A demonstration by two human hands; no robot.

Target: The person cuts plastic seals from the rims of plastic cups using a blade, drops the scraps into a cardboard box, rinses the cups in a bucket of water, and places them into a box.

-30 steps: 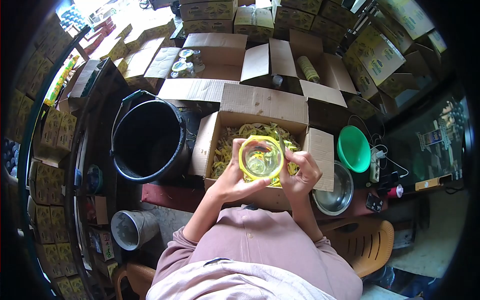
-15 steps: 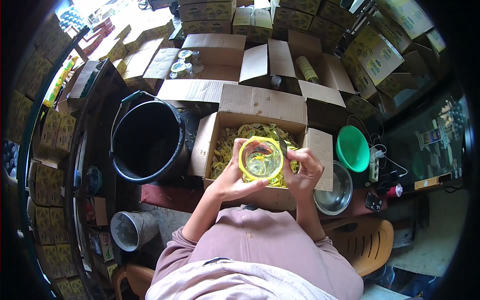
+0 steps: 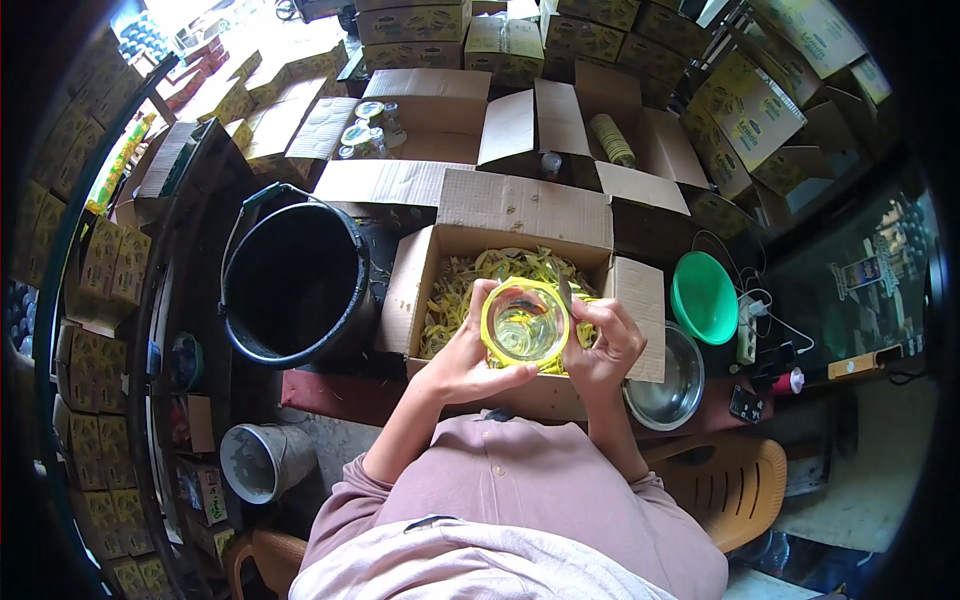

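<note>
My left hand (image 3: 462,362) is closed around a clear plastic cup (image 3: 524,335) with a yellow rim of film, its round face turned up towards me. At the cup's right side my right hand (image 3: 606,342) pinches a thin, dark knife (image 3: 564,292), its blade upright against the yellow edge. The handle is mostly hidden by the fingers. Both hands are over the near side of an open cardboard box (image 3: 525,208), which holds a heap of yellow film scraps (image 3: 455,300).
A black bucket (image 3: 240,275) stands left of the box; a green bowl (image 3: 705,297) and a clear basin (image 3: 680,385) are at its right. Behind, one open carton (image 3: 435,88) holds lidded cups and another (image 3: 665,140) a cup stack. A grey bucket (image 3: 262,465) sits lower left.
The cup has shifted very slightly right and down in my hands. The knife stays at the right of its rim; the surroundings look the same.
</note>
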